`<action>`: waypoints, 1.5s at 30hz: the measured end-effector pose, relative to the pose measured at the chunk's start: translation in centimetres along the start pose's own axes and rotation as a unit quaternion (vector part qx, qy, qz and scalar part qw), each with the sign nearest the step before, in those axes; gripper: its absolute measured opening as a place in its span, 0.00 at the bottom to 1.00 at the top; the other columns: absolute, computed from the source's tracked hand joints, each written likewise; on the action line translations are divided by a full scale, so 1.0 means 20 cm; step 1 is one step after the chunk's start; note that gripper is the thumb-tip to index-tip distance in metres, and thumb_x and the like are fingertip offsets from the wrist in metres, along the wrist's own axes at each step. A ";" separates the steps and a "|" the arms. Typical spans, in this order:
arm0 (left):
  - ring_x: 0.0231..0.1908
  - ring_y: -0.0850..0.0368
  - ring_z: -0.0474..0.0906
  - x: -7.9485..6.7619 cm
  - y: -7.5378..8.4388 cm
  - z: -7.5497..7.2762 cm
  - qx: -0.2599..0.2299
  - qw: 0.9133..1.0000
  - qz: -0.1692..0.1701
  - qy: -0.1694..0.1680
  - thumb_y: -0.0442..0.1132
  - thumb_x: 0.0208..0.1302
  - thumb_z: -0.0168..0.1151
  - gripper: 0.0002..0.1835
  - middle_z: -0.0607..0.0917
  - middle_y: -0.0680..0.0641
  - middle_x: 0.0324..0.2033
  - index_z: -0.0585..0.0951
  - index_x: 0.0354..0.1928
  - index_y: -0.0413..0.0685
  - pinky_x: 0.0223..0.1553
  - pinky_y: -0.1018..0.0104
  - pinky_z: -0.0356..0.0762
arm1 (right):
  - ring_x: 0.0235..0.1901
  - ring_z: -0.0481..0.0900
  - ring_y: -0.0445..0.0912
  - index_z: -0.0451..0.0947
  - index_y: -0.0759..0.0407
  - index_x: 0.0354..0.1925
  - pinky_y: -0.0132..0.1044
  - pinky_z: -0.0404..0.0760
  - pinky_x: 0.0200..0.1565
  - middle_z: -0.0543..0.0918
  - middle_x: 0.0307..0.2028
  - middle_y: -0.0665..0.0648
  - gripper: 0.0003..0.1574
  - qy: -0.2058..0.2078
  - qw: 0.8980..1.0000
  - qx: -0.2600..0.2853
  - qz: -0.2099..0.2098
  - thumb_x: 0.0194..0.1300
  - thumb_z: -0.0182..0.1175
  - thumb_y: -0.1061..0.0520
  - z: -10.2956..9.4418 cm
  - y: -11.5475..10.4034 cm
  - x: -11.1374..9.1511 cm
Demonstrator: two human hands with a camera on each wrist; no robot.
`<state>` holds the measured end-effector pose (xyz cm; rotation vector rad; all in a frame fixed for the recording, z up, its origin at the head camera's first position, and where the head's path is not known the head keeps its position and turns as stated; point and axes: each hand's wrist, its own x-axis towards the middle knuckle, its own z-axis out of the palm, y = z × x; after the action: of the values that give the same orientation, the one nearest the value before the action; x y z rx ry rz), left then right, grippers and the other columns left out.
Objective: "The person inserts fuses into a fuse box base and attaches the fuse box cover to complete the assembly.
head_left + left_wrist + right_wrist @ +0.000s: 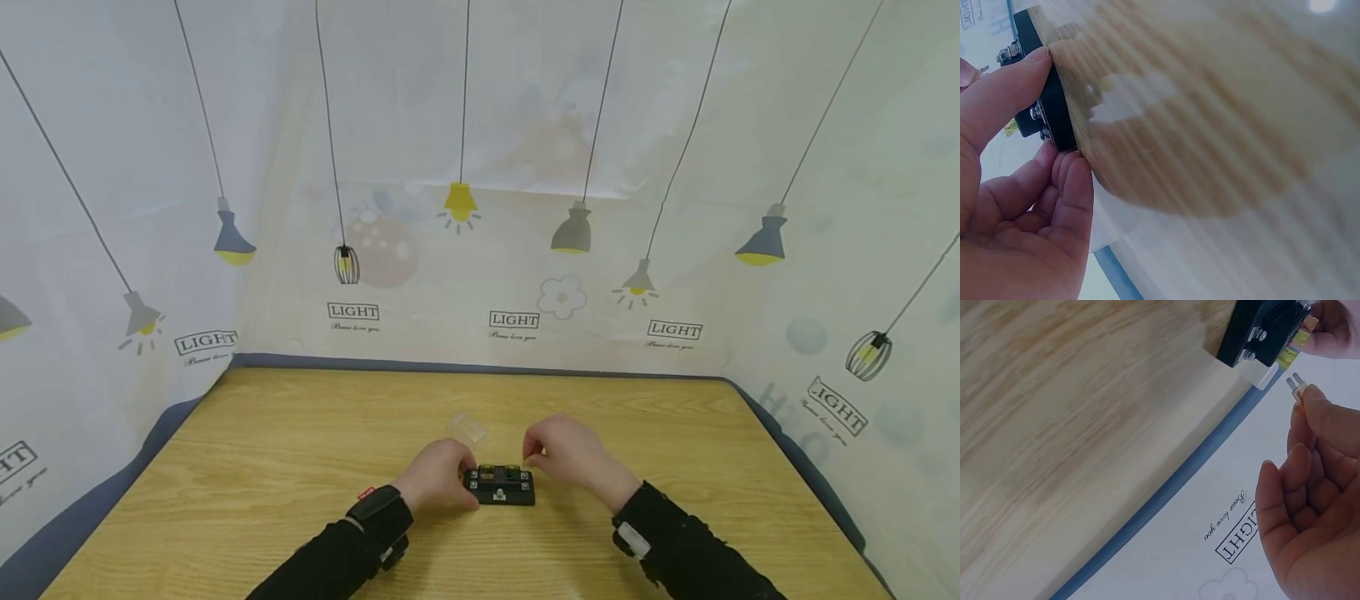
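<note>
A black fuse block (506, 494) with metal screw terminals lies on the wooden table, gripped at its left end by my left hand (438, 475). In the left wrist view, the thumb presses the top edge of the block (1060, 109) and the fingertips sit at its end. Coloured blade fuses (1300, 339), yellow and orange, stand in the block in the right wrist view. Just right of the block, my right hand (570, 454) pinches a small pale blade fuse (1298, 390) between thumb and index finger. Its two metal prongs point toward the block, apart from it.
A clear plastic cover (467, 427) lies on the table (337, 417) behind the left hand. Blue-edged sheeting printed with lamps (461, 200) walls the table at the back and both sides.
</note>
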<state>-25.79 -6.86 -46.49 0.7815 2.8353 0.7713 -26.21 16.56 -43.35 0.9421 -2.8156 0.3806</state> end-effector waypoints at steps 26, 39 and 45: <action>0.27 0.62 0.69 0.01 0.00 -0.02 -0.010 1.000 0.001 -0.006 0.47 0.34 0.75 0.21 0.77 0.56 0.26 0.81 0.34 0.48 0.33 0.67 0.69 | 0.26 0.69 0.35 0.77 0.44 0.26 0.31 0.71 0.30 0.73 0.24 0.38 0.05 -0.008 0.999 -0.004 -0.037 0.53 0.65 0.51 0.03 -0.09 0.01; 0.26 0.63 0.69 0.01 0.00 -0.01 -0.007 1.000 0.013 -0.004 0.47 0.34 0.75 0.20 0.77 0.57 0.25 0.82 0.32 0.48 0.32 0.68 0.68 | 0.28 0.69 0.36 0.77 0.43 0.25 0.32 0.72 0.31 0.73 0.24 0.38 0.06 -0.004 0.999 -0.034 -0.035 0.51 0.66 0.50 0.05 -0.11 0.01; 0.26 0.63 0.69 0.01 0.00 -0.01 -0.005 1.000 0.012 -0.006 0.48 0.34 0.75 0.20 0.77 0.56 0.26 0.82 0.32 0.48 0.32 0.68 0.68 | 0.28 0.69 0.37 0.77 0.44 0.24 0.32 0.72 0.32 0.73 0.23 0.39 0.07 -0.003 0.999 -0.037 -0.035 0.50 0.67 0.52 0.05 -0.12 0.01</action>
<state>-25.97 -6.89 -46.30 0.8180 2.8150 0.7807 -24.94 14.29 -43.80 1.0228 -2.7721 0.2646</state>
